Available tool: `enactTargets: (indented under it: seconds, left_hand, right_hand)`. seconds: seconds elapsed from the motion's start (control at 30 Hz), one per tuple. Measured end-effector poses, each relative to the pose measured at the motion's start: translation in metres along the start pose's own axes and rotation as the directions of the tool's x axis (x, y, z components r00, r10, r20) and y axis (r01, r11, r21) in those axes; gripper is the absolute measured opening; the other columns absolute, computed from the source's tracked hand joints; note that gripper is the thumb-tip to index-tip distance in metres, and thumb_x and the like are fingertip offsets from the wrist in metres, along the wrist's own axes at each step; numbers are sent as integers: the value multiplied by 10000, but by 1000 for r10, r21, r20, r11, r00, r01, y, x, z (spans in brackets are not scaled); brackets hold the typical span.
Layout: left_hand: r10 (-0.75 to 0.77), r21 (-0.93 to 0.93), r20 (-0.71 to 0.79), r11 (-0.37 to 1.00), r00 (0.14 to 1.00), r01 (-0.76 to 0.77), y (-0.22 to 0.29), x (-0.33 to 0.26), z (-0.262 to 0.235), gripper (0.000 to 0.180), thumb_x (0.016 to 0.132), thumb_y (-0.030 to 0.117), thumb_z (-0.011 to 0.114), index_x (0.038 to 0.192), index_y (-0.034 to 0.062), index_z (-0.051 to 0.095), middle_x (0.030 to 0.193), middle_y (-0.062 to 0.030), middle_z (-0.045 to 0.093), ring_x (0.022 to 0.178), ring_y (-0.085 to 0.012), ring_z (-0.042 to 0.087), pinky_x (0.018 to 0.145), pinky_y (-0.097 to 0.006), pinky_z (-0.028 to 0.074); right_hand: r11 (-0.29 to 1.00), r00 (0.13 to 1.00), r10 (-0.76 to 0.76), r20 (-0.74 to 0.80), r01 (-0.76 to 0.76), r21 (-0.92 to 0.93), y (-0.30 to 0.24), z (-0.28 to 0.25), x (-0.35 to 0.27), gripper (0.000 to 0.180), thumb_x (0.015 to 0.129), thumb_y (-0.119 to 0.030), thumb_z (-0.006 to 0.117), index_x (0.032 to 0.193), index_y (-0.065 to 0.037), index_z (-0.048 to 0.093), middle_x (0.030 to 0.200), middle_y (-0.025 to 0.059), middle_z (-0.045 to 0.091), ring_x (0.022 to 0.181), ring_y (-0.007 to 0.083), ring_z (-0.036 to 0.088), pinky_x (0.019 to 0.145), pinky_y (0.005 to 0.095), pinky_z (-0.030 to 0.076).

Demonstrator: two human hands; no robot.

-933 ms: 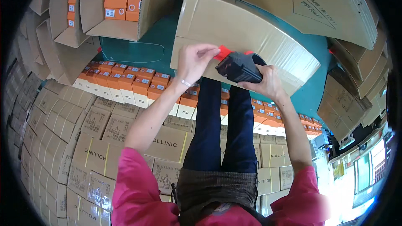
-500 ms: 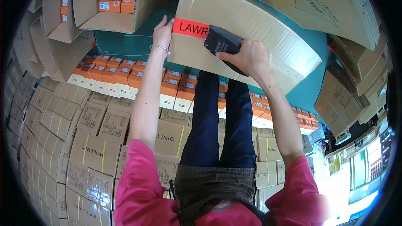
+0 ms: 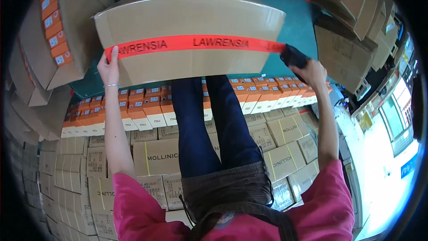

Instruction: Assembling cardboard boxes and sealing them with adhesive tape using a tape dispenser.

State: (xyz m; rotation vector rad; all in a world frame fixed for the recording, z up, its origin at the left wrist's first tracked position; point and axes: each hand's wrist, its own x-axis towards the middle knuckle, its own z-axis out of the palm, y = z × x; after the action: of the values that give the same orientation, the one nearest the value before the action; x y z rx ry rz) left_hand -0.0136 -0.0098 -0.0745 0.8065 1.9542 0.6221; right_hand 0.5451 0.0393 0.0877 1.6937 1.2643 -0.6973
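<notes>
A large brown carton (image 3: 187,20) lies before me on a green surface. Red printed packing tape (image 3: 180,42) runs across its face from the left edge to beyond the right edge. My left hand (image 3: 109,65) grips the carton's left edge, its thumb pressing on the tape's end and its other fingers hidden behind. Past the right edge, my right hand (image 3: 312,72) is closed around a black tape dispenser (image 3: 294,57). The tape stretches from the carton to the dispenser.
Orange and white small boxes (image 3: 154,107) stand in rows along the near side. Stacked brown cartons (image 3: 156,155) fill the area below. An open carton of orange boxes (image 3: 76,27) is at the left, and folded cardboard (image 3: 341,51) leans at the right.
My right hand has drawn the dispenser rightward across the carton and past its right edge, leaving a long red strip. The carton now sits squarer and further left, my left hand still at its left edge.
</notes>
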Motion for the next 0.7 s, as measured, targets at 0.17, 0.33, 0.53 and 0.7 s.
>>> enactTargets:
  seconds: [0.17,0.33,0.53,0.7]
  left_hand:
    - [156,475,-231,880,960,-28,26,-9,19,762,870,373,646,1415,-34,303,1335,-262,473,1269,-344,447,1040,-400,353]
    - [410,254,240,849,880,-464,141,-101,137,474,912,286,597,1280,-2,518,1370,-192,467,1325,-306,375,1100,-431,266]
    - [46,-40,932,999,358,-23,199,-176,247,331,945,292,549,1138,42,648,1182,-169,621,1279,-273,458,1125,-463,199]
    - [35,-5,976,991,217,-134,231,-184,257,280,910,281,602,1026,48,705,1064,-163,679,1128,-277,592,1117,-542,149]
  right_hand:
    - [997,995,35,-95,-28,74,-36,54,52,665,676,-619,688,861,20,690,801,215,680,762,344,680,681,421,545]
    - [904,959,183,-216,-78,421,-10,53,-44,588,655,-578,749,756,-3,675,702,190,666,663,342,671,588,407,532]
    - [587,984,-109,-138,176,790,16,73,-104,444,630,-356,838,776,29,672,614,140,633,571,223,651,566,328,501]
    - [338,953,-165,-253,296,893,32,107,-101,456,606,-365,842,828,1,686,647,127,646,593,241,638,591,332,500]
